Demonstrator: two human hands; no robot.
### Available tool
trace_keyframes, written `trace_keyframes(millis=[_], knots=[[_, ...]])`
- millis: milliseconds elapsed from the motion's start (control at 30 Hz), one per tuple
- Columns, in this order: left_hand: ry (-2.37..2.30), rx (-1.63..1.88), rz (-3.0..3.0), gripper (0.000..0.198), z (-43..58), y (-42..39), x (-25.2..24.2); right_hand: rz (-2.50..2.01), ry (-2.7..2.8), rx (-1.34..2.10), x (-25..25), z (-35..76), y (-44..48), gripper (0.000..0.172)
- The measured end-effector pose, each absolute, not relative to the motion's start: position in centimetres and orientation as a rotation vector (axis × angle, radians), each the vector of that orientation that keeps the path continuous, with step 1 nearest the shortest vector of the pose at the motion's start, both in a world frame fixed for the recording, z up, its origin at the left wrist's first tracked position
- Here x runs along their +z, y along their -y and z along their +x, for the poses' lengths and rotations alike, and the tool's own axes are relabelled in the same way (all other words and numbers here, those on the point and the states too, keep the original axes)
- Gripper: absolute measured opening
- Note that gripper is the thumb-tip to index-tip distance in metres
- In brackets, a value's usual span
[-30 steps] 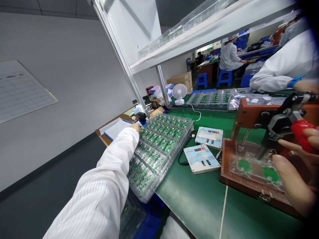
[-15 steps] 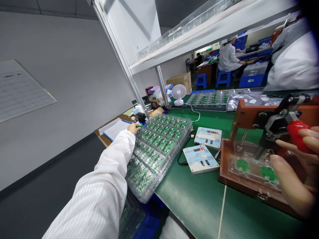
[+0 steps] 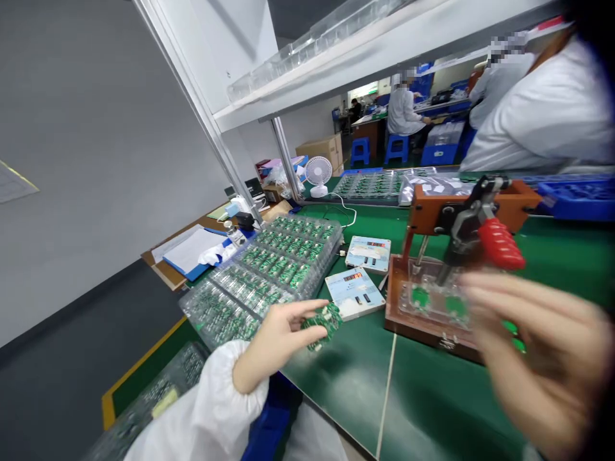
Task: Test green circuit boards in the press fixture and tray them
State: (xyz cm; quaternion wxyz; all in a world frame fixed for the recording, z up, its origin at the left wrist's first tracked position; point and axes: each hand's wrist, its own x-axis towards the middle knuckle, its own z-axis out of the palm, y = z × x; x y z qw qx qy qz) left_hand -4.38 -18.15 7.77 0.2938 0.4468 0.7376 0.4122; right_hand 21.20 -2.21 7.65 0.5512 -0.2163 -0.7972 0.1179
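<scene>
My left hand (image 3: 276, 340) holds a small green circuit board (image 3: 323, 323) pinched between thumb and fingers, just above the green mat near the table's front edge. It hovers beside the stack of clear trays (image 3: 259, 272) filled with green boards. My right hand (image 3: 541, 358) is blurred, fingers spread, with nothing visible in it, in front of the brown test fixture (image 3: 435, 298). The fixture's red-handled lever (image 3: 500, 243) stands raised above a clear plate with two green boards under it.
Two pale blue meter boxes (image 3: 355, 291) with red digits lie between the trays and the fixture. A small white fan (image 3: 318, 174), more trays and a blue tray (image 3: 576, 195) sit farther back. A person in a white coat (image 3: 542, 121) works opposite.
My left hand has drawn back from the far corner of the trays to the near edge and now holds a board. My right hand has left the red lever. The view swung right.
</scene>
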Motion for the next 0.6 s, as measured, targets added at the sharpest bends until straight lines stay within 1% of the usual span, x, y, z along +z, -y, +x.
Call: trace_keyframes(millis=[100,167,233,300,367,433,533,567,600], knots=[[-1.818,1.153,1.064,0.057,-1.6,17.5,5.3,-0.424,2.157,0.517,7.1,20.2,5.1,0.035],[-1.725,1.161,1.049,0.058,-0.6,16.6,4.0,-0.559,2.262,0.764,5.4,19.9,6.1,0.044],[-1.647,1.137,1.077,0.055,0.3,15.8,3.1,-0.716,2.220,1.080,3.2,20.0,6.5,0.048],[-1.585,1.092,1.109,0.054,1.3,15.2,2.5,-0.797,2.079,1.370,1.2,20.4,6.7,0.044],[-1.536,1.047,1.142,0.054,2.2,14.8,1.8,-0.828,1.914,1.555,-0.2,20.8,7.0,0.040],[-1.515,1.002,1.182,0.055,2.9,14.6,1.1,-0.865,1.784,1.633,-1.3,21.3,7.2,0.039],[-1.508,0.939,1.197,0.061,3.3,14.3,0.0,-0.961,1.672,1.602,-2.8,22.5,7.4,0.039],[-1.523,0.909,1.205,0.060,3.3,14.3,-0.4,-1.002,1.645,1.560,-3.3,23.0,7.4,0.040],[-1.555,0.876,1.231,0.055,3.3,14.2,-0.7,-1.047,1.623,1.501,-3.8,23.7,7.4,0.041]])
